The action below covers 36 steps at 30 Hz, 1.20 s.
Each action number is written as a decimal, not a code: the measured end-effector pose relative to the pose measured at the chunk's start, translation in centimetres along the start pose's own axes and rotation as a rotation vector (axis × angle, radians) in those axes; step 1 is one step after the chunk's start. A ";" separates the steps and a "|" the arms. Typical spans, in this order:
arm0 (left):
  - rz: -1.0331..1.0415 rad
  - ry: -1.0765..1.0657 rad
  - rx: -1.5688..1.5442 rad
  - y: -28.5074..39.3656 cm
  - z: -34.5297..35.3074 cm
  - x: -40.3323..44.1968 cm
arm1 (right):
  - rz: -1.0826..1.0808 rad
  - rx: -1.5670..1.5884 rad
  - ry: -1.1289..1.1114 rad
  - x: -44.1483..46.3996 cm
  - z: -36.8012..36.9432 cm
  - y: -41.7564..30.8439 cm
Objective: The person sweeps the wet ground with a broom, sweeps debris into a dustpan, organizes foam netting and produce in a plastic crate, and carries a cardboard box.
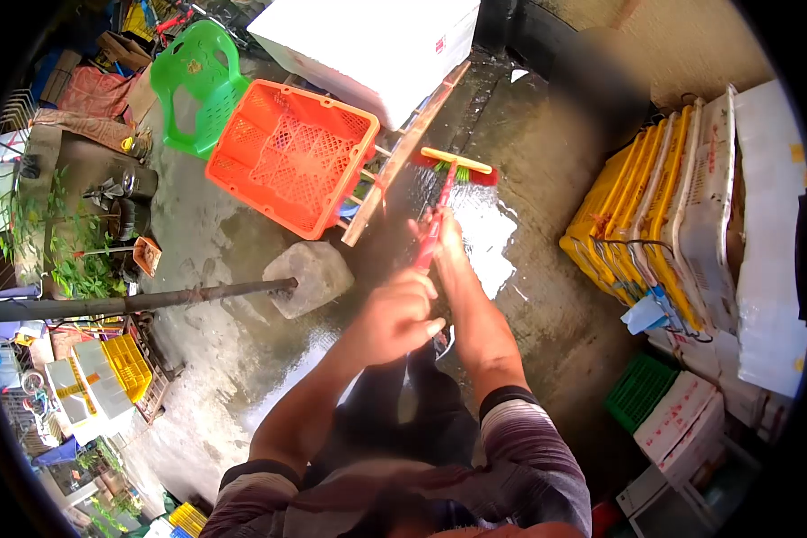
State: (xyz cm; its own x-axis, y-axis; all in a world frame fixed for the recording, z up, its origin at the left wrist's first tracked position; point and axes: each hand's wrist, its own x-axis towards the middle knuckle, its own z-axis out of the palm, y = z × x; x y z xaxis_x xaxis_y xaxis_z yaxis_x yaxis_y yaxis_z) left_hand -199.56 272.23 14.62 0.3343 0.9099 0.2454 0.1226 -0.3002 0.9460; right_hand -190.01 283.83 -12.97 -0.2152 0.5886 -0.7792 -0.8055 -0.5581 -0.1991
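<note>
A push broom with a red handle (429, 244) slants away from me. Its yellow-topped head (458, 161) with red and green bristles rests on the wet concrete floor. My left hand (396, 314) is closed round the near end of the handle. Farther down, toward the broom head, my right hand (446, 237) grips the same handle. Just left of the head, a wooden plank (406, 154) runs along a rack that bears an orange plastic crate (293, 157) and a large white box (372, 54).
A stone block (308, 278) holds a pole (197, 296) at left. Behind it stands a green plastic chair (197, 85). Stacked yellow crates (623, 202) and white boxes (776, 242) line the right wall. A green crate (642, 393) lies lower right.
</note>
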 end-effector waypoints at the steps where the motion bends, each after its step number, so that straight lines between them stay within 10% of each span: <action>1: -0.006 0.025 0.011 -1.6 0.4 0.2 | -0.032 -0.029 -0.049 2.1 -0.4 -1.2; 5: -0.011 0.088 0.077 -6.7 -0.3 -1.5 | -0.107 -0.189 -0.095 5.2 0.4 -3.7; 14: 0.128 0.036 -0.241 7.7 -12.4 0.1 | 0.135 -0.057 0.050 -14.0 10.2 8.3; 19: -0.101 0.174 -0.208 7.9 -12.9 3.3 | 0.262 0.090 -0.041 -9.0 5.1 15.8; 29: -0.184 0.274 -0.159 1.4 -10.9 18.0 | 0.284 0.105 -0.161 2.3 11.0 1.9; 36: -0.007 0.217 -0.068 -1.4 -6.2 34.9 | 0.051 0.105 0.139 5.8 20.1 -19.1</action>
State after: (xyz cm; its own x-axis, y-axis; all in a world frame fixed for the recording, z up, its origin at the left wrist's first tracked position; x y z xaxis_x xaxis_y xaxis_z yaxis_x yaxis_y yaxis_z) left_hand -193.81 306.22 23.16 0.1239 0.9544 0.2717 0.0588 -0.2804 0.9581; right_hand -186.98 309.71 -1.72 -0.1849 0.4703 -0.8629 -0.8504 -0.5166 -0.0994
